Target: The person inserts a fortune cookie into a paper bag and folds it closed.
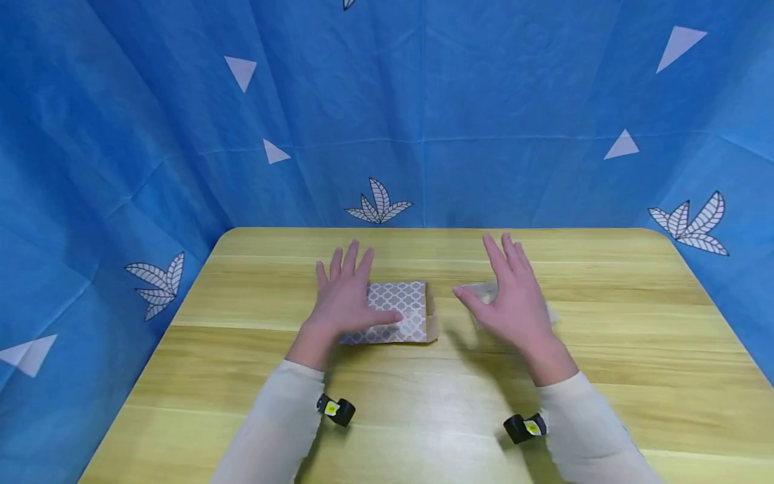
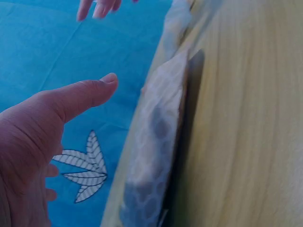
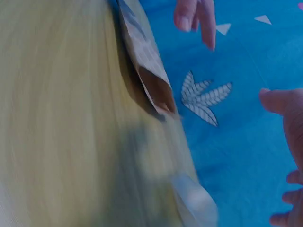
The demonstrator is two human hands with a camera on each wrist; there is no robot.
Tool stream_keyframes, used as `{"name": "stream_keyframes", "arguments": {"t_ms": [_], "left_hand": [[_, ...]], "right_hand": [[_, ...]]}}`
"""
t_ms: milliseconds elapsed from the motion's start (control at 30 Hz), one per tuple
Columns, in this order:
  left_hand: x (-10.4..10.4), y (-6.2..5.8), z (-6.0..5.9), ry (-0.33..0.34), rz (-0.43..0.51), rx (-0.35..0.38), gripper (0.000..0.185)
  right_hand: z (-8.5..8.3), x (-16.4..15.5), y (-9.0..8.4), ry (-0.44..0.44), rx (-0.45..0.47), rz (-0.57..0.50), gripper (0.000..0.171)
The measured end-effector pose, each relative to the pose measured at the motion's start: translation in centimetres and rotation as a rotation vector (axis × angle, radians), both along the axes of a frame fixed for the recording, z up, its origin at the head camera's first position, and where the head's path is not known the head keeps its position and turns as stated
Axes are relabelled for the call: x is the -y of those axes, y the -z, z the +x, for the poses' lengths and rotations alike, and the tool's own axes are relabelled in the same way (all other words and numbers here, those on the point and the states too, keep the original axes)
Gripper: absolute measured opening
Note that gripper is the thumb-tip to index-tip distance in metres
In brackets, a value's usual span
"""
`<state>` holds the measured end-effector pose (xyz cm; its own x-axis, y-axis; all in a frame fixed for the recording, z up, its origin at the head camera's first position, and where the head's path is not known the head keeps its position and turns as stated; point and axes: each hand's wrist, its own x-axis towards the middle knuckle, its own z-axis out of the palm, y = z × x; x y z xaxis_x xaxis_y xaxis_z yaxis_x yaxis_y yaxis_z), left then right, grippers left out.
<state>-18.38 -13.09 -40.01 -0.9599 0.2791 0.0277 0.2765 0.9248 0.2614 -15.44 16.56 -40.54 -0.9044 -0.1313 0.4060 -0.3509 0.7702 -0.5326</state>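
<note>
A flattish cardboard box (image 1: 413, 302) with a grey and white lattice print lies on the table. Its right end stands open, with brown flaps, and the right wrist view shows the brown inside (image 3: 158, 92). Over the box's left part hovers my left hand (image 1: 345, 299), fingers spread and thumb out, holding nothing. To the right lies a small clear plastic packet (image 1: 480, 290), also seen as a shiny pale shape (image 3: 195, 201) in the right wrist view. My right hand (image 1: 517, 299) is raised above it with straight fingers and hides most of it.
The wooden table (image 1: 423, 417) has rounded far corners. Behind it and along both sides hangs a blue cloth (image 1: 484, 101) with white triangles and leaf prints. A small black camera (image 1: 336, 409) sits at the left wrist, another (image 1: 523, 427) at the right.
</note>
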Motion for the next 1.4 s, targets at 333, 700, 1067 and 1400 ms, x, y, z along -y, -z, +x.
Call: {"name": "stream_keyframes", "arguments": {"t_ms": [333,700,1067,1400], "left_hand": [[-1.7,1.8,-0.4,0.071,0.006,0.119,0.123],[-2.1,2.5,-0.4,0.126,0.022,0.231,0.128],[-2.1,3.2,-0.5,0.155,-0.024,0.262,0.134],[-1.7,3.5,-0.7,0.193,0.0,0.262,0.134]], "right_hand": [[0.0,4.0,2.6,-0.132,-0.01,-0.183,0.071],[0.0,5.6,4.8,-0.13,0.181,-0.394,0.046],[0.3,6.4,5.8,-0.107,0.245,-0.393,0.029],[0.3,6.3,6.1,-0.082,0.316,-0.377,0.016]]}}
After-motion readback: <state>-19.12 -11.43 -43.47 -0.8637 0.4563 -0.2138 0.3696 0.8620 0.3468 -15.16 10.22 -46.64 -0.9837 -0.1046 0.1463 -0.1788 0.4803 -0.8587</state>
